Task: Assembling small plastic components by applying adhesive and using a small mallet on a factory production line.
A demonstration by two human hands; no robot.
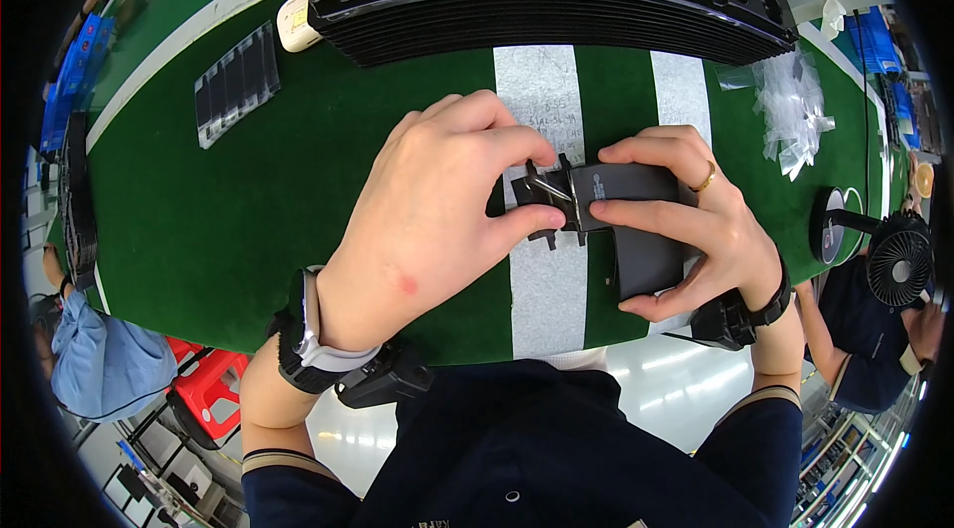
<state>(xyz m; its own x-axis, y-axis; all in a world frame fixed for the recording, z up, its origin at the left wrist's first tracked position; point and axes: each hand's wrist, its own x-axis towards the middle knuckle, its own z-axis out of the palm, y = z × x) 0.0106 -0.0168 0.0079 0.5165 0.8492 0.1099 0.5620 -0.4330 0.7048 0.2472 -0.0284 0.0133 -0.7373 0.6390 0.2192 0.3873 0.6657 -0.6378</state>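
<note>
Your left hand (432, 220) pinches a small black clip (545, 195) in a narrow grip; right hand (696, 230) grips the dark flat module (636, 230) above the green tabletop (219, 220)

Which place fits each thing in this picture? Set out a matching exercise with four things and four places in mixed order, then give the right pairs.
Things:
1. stack of black trays
2. small black fan
3. clear plastic strips
4. dark flat part

Places:
A. far left on the green table
B. between the left hand and right hand
C. right edge of the table
D. far edge, middle

Pairs: 1-D, 2-C, 3-A, 4-B
</note>
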